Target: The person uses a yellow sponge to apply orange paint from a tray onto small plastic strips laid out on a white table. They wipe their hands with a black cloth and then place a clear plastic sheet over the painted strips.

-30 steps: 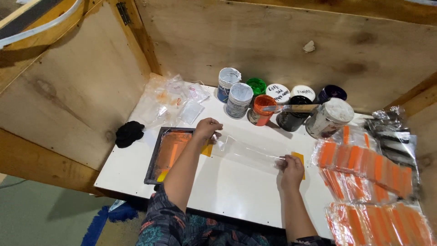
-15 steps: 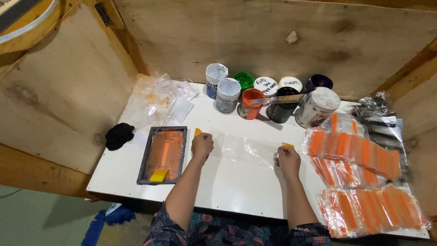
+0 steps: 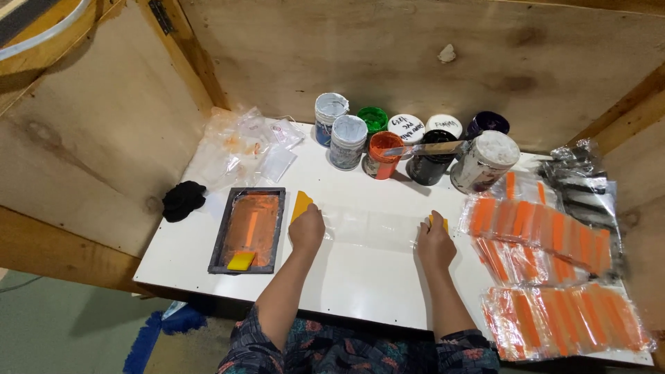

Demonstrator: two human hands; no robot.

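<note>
A long clear plastic bag point(image 3: 370, 227) lies flat on the white table point(image 3: 360, 277) between my hands. My left hand point(image 3: 307, 230) presses its left end, next to a yellow-orange scraper point(image 3: 300, 204). My right hand point(image 3: 434, 242) holds down the right end, with a small yellow piece point(image 3: 438, 221) at its fingers. Left of my left hand sits a dark framed printing screen point(image 3: 248, 229) smeared with orange ink, a yellow squeegee point(image 3: 241, 261) resting at its near end.
Several ink tubs point(image 3: 409, 142) stand at the back, one orange with a spatula across. Printed orange-striped bags point(image 3: 544, 232) pile at the right, more at the near right point(image 3: 564, 322). Crumpled plastic bags point(image 3: 242, 145) and a black rag point(image 3: 183, 199) lie left. Plywood walls surround the table.
Both hands have spread slightly apart and flattened the clear bag on the table; the camera view has shifted so the table sits lower and more centred.
</note>
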